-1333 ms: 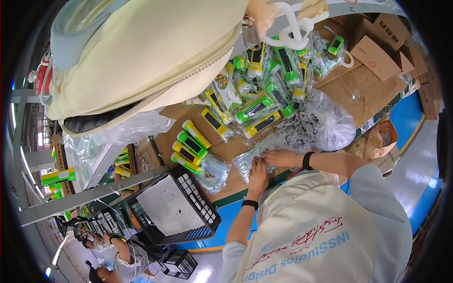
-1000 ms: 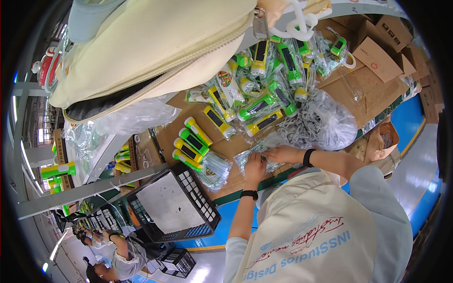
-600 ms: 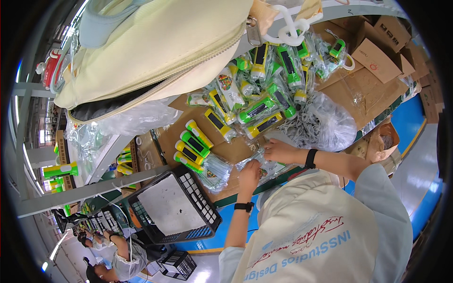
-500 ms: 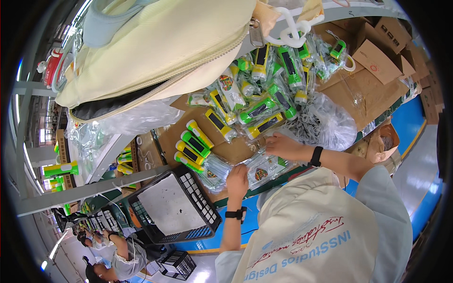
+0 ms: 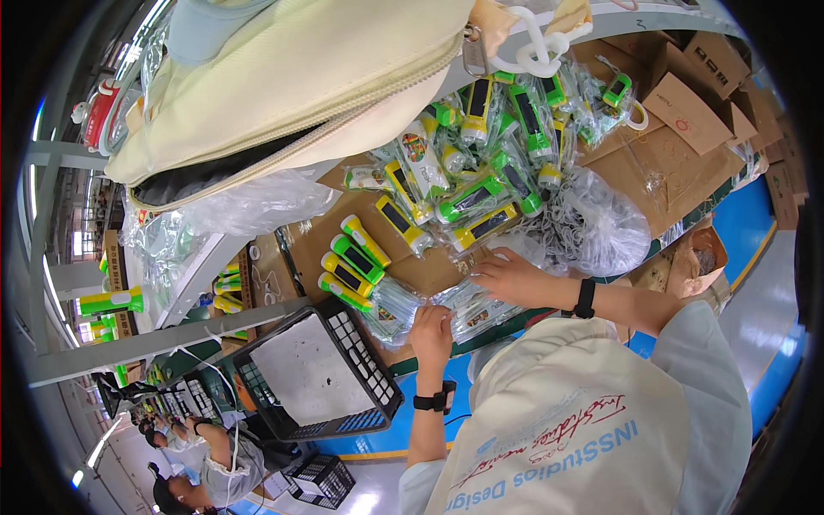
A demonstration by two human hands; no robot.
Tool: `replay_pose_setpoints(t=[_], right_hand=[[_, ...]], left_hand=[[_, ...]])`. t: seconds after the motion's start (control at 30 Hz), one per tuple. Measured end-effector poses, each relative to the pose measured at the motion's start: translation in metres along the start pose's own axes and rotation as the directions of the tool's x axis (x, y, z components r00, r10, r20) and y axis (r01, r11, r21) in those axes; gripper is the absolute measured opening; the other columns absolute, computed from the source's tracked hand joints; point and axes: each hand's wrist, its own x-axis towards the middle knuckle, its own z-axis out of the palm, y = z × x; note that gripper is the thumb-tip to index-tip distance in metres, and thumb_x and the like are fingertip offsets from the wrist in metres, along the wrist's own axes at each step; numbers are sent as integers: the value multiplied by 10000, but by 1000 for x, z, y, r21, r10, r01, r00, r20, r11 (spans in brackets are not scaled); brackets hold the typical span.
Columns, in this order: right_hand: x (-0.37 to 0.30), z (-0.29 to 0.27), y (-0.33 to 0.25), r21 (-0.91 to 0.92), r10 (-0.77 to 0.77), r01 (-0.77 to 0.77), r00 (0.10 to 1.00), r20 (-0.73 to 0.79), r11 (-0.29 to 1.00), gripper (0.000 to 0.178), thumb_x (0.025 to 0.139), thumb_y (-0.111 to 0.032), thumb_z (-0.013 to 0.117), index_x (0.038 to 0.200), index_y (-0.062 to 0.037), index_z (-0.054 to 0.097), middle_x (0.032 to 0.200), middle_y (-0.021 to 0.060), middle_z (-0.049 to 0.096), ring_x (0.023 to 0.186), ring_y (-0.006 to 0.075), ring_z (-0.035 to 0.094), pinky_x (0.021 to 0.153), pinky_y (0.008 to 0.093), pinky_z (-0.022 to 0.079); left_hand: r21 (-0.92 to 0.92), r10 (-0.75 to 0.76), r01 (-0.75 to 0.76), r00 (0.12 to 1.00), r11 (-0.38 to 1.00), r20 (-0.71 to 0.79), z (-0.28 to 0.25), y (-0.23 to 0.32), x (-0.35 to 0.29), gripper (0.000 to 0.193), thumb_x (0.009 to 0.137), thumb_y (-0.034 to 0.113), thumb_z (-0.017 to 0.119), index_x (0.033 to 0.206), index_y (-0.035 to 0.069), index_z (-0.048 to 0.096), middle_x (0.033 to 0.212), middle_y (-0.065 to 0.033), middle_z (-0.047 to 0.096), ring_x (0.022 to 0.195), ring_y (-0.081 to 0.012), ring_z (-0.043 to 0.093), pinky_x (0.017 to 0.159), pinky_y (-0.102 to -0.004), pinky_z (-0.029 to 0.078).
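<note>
My left hand (image 5: 431,333) is at the table's near edge, its fingers pinched on the edge of a clear plastic bag (image 5: 470,319) with a coloured print. To its right, my right hand (image 5: 508,276) is over the same bag with fingers apart, seeming to hold nothing; whether its fingertips touch the film cannot be made out. Beside my left hand lies a stack of clear bags (image 5: 390,313). Several yellow and green flashlights (image 5: 354,259) with dark panels lie in a row just beyond that stack. Bagged flashlights (image 5: 470,202) are heaped farther back.
Grey cords (image 5: 558,225) and a crumpled clear bag (image 5: 611,225) lie right of the heap. A black crate (image 5: 378,356) stands at the left against the table. A cream bag (image 5: 300,94) hangs over the far left. Cardboard boxes (image 5: 687,112) are at the far right. Another person (image 5: 232,459) sits lower left.
My right hand has shifted slightly left and its fingers have spread. My left hand has barely moved, staying at the bag's edge.
</note>
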Motion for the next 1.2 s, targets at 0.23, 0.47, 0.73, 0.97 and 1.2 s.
replay_pose_setpoints(t=[0.23, 0.47, 0.73, 0.97, 1.2], right_hand=[[4, 7, -8, -37, -85, 85, 996, 7, 996, 186, 750, -145, 582, 922, -87, 537, 932, 60, 584, 934, 230, 550, 894, 379, 386], [11, 3, -16, 104, -168, 177, 982, -87, 979, 112, 764, -128, 546, 865, -81, 546, 925, 56, 556, 859, 230, 569, 781, 347, 424], [-16, 39, 1, -120, -171, 167, 985, -20, 979, 152, 764, -128, 554, 905, -71, 564, 934, 50, 549, 906, 193, 561, 711, 294, 452], [-22, 109, 31, -120, 167, -135, 935, 313, 983, 226, 745, -117, 593, 950, -28, 559, 959, 113, 553, 1023, 288, 526, 724, 363, 506], [6, 49, -21, 252, 29, -69, 987, 156, 965, 356, 812, -144, 603, 1126, -23, 484, 1023, 133, 560, 1000, 299, 554, 680, 375, 542]], left_hand=[[-38, 41, -41, 999, 998, -11, -2, 17, 15, 85, 679, 8, 666, 729, 40, 605, 745, -97, 595, 758, -294, 543, 690, -375, 418], [-133, 35, -39, 999, 990, -32, 16, 5, 8, 102, 694, 64, 696, 723, 35, 602, 753, -105, 591, 787, -292, 557, 728, -386, 402], [-140, -102, 101, 995, 985, -1, 24, -11, 7, 226, 679, 113, 746, 670, 26, 537, 692, -117, 549, 698, -326, 531, 646, -399, 402], [-182, -145, 109, 969, 977, -198, -11, -20, 13, 236, 674, 90, 750, 671, 18, 526, 696, -131, 543, 696, -340, 522, 634, -404, 390], [-21, -86, 83, 974, 996, -210, -53, -16, -9, 230, 659, 47, 734, 683, 17, 508, 714, -130, 541, 710, -346, 513, 652, -411, 385]])
